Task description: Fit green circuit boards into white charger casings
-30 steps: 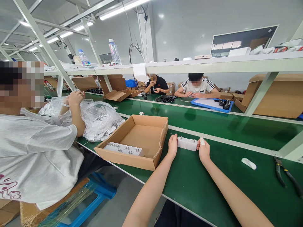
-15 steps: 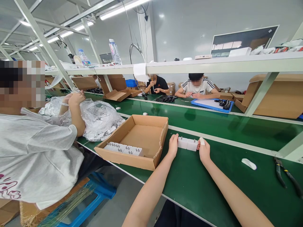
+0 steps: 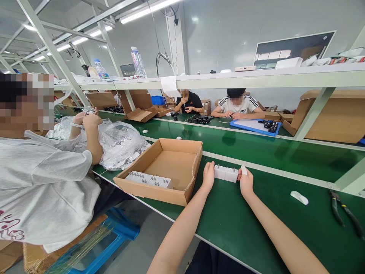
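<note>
A short row of white plug chargers [image 3: 226,174] with metal prongs on top is squeezed end to end between my two hands, over the green bench. My left hand [image 3: 209,177] presses on the row's left end, its fingers closed against it. At the other end my right hand [image 3: 246,183] is closed on the row, with a white cover on one finger. Just left of my left hand stands an open cardboard box [image 3: 167,196]. Several more white chargers [image 3: 148,179] line its near side, prongs up.
Pliers [image 3: 340,209] and a white piece [image 3: 299,197] lie on the right. Beyond the box, small white parts [image 3: 145,131] rest on the green belt. Clear plastic bags [image 3: 122,142] and a co-worker [image 3: 48,182] are at left. Two people sit opposite, under a shelf [image 3: 211,82].
Small white parts on the belt have shifted slightly to the right. The left co-worker's hands have moved a little. My hands and the chargers between them stay in place.
</note>
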`<state>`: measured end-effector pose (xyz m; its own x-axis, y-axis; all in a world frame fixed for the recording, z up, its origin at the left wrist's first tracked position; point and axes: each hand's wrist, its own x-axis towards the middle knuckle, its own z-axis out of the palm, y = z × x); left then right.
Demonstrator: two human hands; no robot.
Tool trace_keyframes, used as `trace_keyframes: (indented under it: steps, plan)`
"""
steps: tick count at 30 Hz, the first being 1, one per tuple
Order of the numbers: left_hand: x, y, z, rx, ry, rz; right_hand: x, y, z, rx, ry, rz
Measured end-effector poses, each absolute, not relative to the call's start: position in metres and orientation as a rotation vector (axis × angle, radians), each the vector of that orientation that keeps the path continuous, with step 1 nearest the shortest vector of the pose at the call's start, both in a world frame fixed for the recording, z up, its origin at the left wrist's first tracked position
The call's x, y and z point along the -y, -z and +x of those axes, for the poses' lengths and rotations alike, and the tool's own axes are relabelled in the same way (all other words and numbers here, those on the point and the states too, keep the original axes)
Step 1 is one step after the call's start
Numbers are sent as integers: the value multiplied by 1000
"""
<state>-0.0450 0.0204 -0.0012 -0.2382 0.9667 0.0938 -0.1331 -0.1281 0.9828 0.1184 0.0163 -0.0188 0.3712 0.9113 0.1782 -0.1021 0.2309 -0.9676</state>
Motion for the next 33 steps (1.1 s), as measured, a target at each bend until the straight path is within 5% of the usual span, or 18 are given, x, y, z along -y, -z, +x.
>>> trace_keyframes:
  steps: [33]
  plan:
    - [-25,10,-47,-1192,-1487,1066,-18,22,120,1009,-912,-1072]
